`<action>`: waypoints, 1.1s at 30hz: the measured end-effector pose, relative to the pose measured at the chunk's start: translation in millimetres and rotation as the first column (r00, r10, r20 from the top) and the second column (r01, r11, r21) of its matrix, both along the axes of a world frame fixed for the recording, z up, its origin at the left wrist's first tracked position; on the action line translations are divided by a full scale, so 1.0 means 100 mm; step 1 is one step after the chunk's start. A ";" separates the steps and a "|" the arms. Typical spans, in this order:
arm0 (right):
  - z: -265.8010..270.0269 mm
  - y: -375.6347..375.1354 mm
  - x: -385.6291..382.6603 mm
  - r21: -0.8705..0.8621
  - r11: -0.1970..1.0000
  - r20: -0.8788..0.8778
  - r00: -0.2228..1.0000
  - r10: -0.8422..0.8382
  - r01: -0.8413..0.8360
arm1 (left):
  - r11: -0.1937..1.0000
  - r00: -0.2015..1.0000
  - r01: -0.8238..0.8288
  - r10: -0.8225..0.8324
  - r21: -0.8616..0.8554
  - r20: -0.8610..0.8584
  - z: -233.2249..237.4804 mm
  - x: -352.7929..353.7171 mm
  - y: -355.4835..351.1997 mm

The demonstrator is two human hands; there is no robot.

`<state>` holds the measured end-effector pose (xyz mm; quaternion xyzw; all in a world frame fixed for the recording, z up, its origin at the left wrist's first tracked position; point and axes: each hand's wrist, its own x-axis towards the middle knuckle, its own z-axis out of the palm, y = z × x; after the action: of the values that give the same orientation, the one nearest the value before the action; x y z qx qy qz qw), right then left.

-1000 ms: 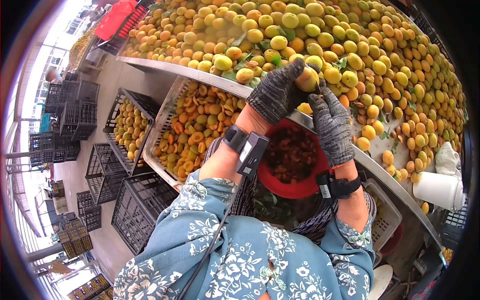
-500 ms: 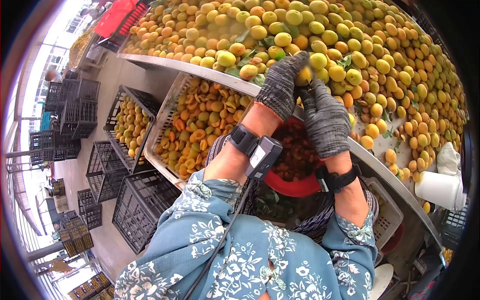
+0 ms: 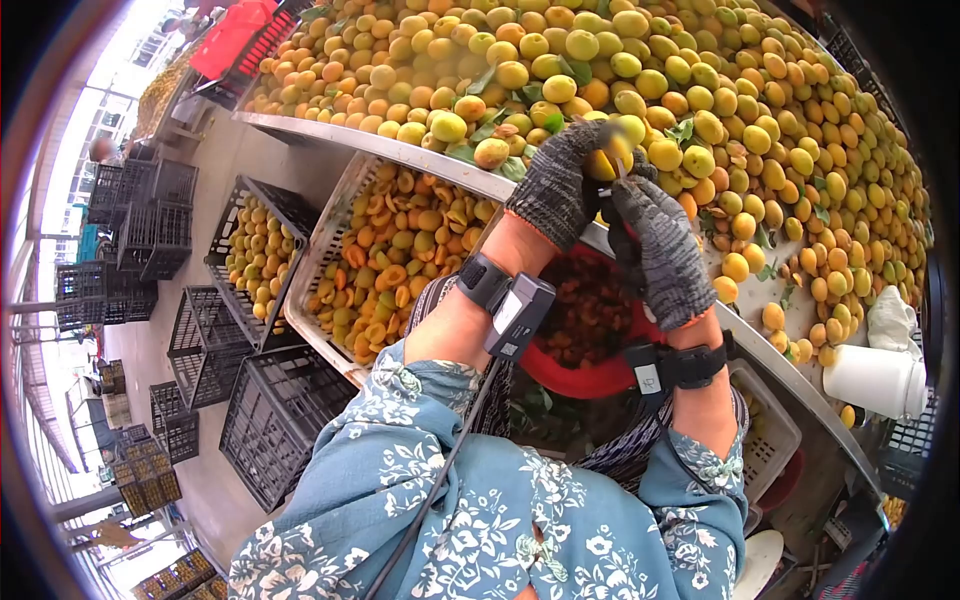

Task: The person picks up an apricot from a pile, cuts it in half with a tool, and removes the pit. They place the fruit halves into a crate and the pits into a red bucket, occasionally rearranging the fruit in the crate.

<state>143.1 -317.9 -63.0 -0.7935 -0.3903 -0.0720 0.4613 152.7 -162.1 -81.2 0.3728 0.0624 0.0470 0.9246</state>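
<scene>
My left hand [image 3: 560, 185], in a dark grey knit glove, is closed around a yellow-orange apricot [image 3: 601, 166] above the table's edge. My gloved right hand [image 3: 660, 245] is closed just to the right of it. From its fingertips a thin pale blade [image 3: 621, 169], apparently of a small knife, points up against the fruit; its handle is hidden in the glove. Beneath both hands sits a red basin [image 3: 570, 376] with dark brownish-orange bits, perhaps pits. Whole apricots [image 3: 480, 45] are heaped on the metal-edged table [image 3: 400, 145] in front.
Left of my lap, a white crate [image 3: 310, 265] holds halved apricots. Beyond it stand a black crate [image 3: 222, 235] of whole fruit and several other black crates [image 3: 275, 425] on the floor. A white container [image 3: 870, 380] lies at the table's right end; another pale crate [image 3: 775, 440] is below.
Both hands have come slightly lower, with the apricot still in the left. My right hand has turned, and the thin blade now shows against the fruit.
</scene>
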 end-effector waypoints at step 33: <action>0.36 -0.29 0.20 0.731 0.554 -0.680 0.370 0.633 0.398 | 0.973 0.971 0.225 -0.228 0.044 0.074 0.39 -0.26 -0.23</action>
<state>163.3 -346.6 -27.4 -0.3357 -0.0457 0.2491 0.9073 126.4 -184.8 -42.4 0.3914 -0.0179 -0.0431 0.9190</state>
